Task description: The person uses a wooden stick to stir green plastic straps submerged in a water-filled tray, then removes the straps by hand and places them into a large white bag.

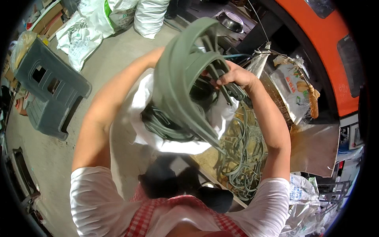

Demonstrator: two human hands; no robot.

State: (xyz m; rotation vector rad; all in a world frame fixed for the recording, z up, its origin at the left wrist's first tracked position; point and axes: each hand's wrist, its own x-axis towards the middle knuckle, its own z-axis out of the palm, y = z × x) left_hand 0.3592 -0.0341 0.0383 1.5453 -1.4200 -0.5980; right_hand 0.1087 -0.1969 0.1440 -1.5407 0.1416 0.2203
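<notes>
A bundle of curved grey-green plastic pieces (173,73), arched and nested together, is held up over an open white sack (197,148). On the bundle's right side my right hand (237,77) has its fingers closed round the ends of the pieces. My left forearm (118,89) reaches to the far left side of the bundle, and the plastic hides that hand's fingers. More green curved pieces (167,128) lie inside the sack, below the bundle. Some of the bundle is smeared by motion.
To the right of the sack, a shallow bin (219,173) holds tangled green strips (241,158). A grey plastic step stool (51,85) stands at left. White sacks (152,17) sit at the back. An orange machine (316,39) rises at far right, with a metal bowl (231,21) nearby.
</notes>
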